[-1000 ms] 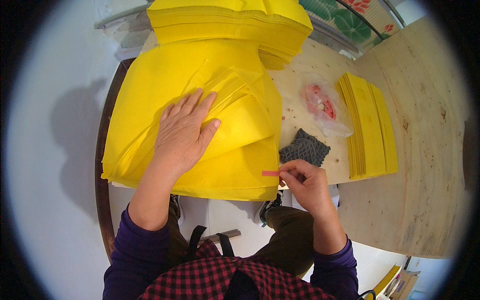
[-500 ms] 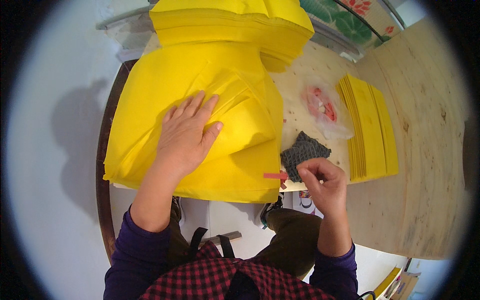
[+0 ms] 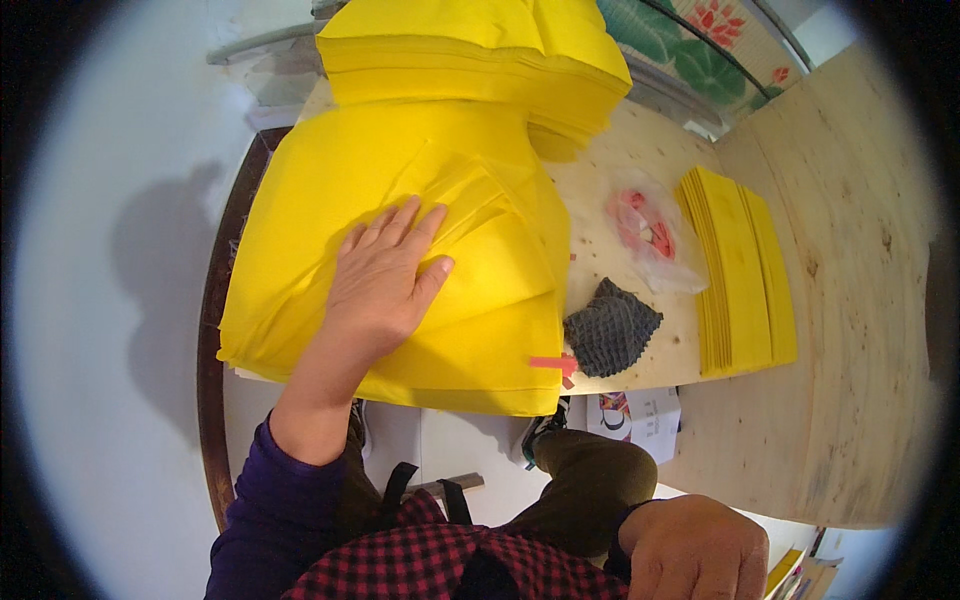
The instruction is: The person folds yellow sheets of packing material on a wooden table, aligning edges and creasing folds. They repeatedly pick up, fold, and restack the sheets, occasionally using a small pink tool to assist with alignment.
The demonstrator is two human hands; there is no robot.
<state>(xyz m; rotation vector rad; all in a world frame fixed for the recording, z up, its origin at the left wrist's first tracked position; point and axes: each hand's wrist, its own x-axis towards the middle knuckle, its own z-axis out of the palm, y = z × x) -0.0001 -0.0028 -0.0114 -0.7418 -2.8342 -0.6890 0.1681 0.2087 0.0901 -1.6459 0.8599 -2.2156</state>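
Note:
My left hand lies flat on the top sheet of a broad pile of yellow fabric, its fingers spread over creases. My right hand is back by my right thigh at the lower edge, away from the table. Its back faces up and the fingers bend downward; their tips fall outside the picture, so what they may hold is hidden. A red strip sticks out over the pile's near right corner. Beside it lies a crumpled dark grey textured cloth.
Behind the pile rises a thicker yellow fabric stack. A clear plastic bag with red pieces lies on the wooden table. Folded yellow pieces lean near the upright wooden board at right. A white printed box is below.
My right hand has moved from over the grey cloth down and back toward my thigh, uncovering the cloth. My left hand stays on the fabric; the whole view has shifted slightly.

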